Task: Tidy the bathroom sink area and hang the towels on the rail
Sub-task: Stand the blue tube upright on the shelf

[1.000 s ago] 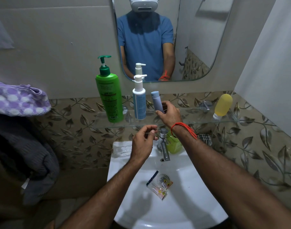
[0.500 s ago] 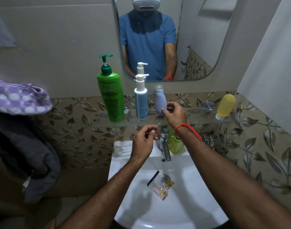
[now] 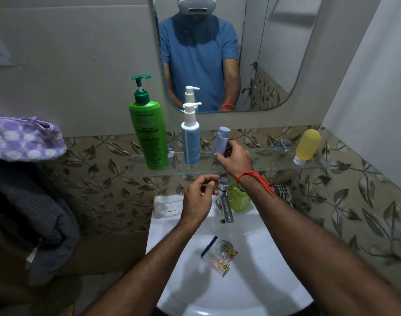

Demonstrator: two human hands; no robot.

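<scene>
At far left a purple spotted towel (image 3: 24, 137) lies heaped over a dark grey towel (image 3: 28, 215), both well apart from either hand and not yet on any rail, so the towel step looks untouched; on the glass shelf (image 3: 331, 166) the green pump bottle (image 3: 149, 135) and the white-and-blue pump bottle (image 3: 191, 137) stand upright in a row, which reads as the tidied line the person is building; the left hand (image 3: 198, 198) hangs over the white sink (image 3: 252, 281) beside the chrome tap (image 3: 225, 201), its fingers (image 3: 212, 182) curled with the tips pinched together, though whether they hold anything small I cannot tell; the right hand (image 3: 235, 158) reaches up to the shelf with its fingers wrapped round the lower part of a small pale blue tube (image 3: 221, 140), cap up and leaning a little, probably being stood just right of the pump bottles; a plastic sachet packet (image 3: 219, 256) lies in the basin below both hands, probably still to be cleared; a yellow squeeze bottle (image 3: 307, 144) rests cap-down at the shelf's right end.
</scene>
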